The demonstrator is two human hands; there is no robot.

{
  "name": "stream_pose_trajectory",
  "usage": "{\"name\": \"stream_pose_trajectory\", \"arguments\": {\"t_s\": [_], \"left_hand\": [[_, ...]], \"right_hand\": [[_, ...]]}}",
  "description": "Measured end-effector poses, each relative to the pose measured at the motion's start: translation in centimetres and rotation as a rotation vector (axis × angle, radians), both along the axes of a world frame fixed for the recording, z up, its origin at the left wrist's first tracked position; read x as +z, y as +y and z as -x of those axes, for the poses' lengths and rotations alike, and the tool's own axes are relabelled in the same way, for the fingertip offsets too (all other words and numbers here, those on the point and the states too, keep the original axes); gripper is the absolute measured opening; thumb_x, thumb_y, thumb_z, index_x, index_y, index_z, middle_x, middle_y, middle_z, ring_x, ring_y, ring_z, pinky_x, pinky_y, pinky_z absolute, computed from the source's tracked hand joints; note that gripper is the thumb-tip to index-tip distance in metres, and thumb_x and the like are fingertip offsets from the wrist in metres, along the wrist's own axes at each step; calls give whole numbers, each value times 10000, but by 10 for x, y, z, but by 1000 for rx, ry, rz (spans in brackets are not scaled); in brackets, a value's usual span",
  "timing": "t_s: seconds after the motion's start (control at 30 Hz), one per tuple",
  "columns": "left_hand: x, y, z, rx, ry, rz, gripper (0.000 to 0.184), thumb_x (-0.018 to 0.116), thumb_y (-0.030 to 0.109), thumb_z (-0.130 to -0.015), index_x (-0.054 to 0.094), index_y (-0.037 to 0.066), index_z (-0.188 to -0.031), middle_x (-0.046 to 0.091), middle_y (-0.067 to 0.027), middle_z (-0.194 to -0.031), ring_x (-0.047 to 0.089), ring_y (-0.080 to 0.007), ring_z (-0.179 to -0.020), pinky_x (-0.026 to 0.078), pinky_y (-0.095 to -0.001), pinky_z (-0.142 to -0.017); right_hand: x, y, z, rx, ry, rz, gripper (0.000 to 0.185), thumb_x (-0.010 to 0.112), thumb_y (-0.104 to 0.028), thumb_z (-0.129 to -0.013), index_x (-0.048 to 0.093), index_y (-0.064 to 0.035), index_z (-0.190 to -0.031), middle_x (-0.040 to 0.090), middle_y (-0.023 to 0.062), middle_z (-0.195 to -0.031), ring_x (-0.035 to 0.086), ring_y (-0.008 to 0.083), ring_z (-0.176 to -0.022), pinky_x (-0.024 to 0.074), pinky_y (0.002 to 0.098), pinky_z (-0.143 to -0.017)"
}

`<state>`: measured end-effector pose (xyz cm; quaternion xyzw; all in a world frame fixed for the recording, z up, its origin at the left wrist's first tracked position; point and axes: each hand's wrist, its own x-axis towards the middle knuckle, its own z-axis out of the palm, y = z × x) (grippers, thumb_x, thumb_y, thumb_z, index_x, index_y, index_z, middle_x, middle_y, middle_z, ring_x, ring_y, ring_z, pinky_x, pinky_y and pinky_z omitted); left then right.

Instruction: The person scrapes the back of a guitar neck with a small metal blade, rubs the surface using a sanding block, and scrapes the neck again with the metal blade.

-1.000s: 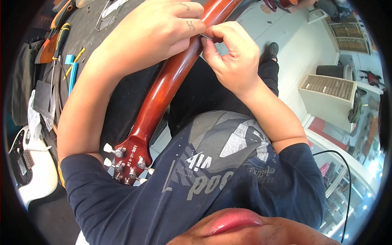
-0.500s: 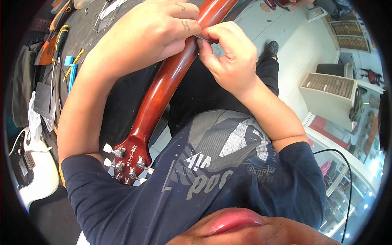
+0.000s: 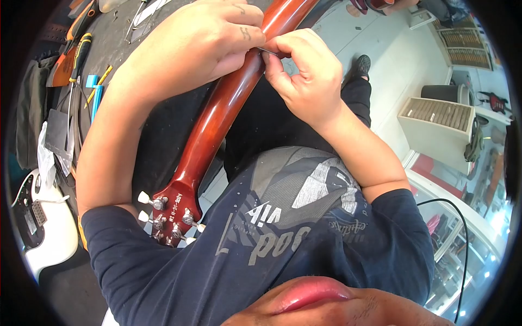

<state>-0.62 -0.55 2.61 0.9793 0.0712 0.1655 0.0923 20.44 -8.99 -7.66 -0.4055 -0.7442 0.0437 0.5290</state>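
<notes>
A glossy red-brown guitar neck (image 3: 220,114) lies slantwise with its back facing up, and its headstock (image 3: 176,209) with metal tuners points toward my body. Resting over the far part of the neck, my left hand (image 3: 217,41) is closed, fingers curled and fingertips hidden. Beside it, at the neck's right edge, my right hand (image 3: 304,73) pinches a thin metal piece (image 3: 266,50) between thumb and forefinger. That piece crosses the neck toward my left fingers; its exact kind and far end cannot be made out.
On the dark workbench (image 3: 117,27) at left lie a yellow-black screwdriver (image 3: 81,54), a blue tool (image 3: 96,100) and other tools. A white electric guitar body (image 3: 57,233) sits lower left. A box of sheets (image 3: 437,114) and a glass case (image 3: 451,228) stand at right.
Both hands stay in almost the same place on the neck. The thin metal piece shows at a slightly different angle.
</notes>
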Motion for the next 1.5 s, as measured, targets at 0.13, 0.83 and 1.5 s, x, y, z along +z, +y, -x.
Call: {"name": "stream_pose_trajectory", "arguments": {"t_s": [0.13, 0.83, 1.5], "left_hand": [[-2, 0, -1, 26, -15, -3, 196, 784, 66, -815, 763, 4, -1001, 700, -117, -984, 676, -313, -923, 531, -423, -830], [-5, 6, 3, -11, -19, 50, 206, 800, 81, -800, 756, -4, -982, 699, -142, -968, 685, -341, -921, 545, -432, -831], [-6, 3, 0, 11, -67, 77, 177, 786, 68, -805, 751, -2, -964, 689, -140, -948, 677, -339, -900, 550, -430, -814]], "right_hand": [[1, 2, -3, 1, -11, -3, 202, 825, 12, -811, 747, -29, -992, 729, 108, -931, 702, 311, -858, 580, 397, -788], [7, 0, -3, 27, -46, 16, 199, 823, 44, -841, 757, -3, -1023, 745, 112, -942, 713, 272, -854, 584, 359, -775], [3, 2, -4, 13, -14, 24, 196, 824, 14, -825, 755, -28, -1004, 740, 109, -935, 709, 307, -861, 584, 395, -790]]}}
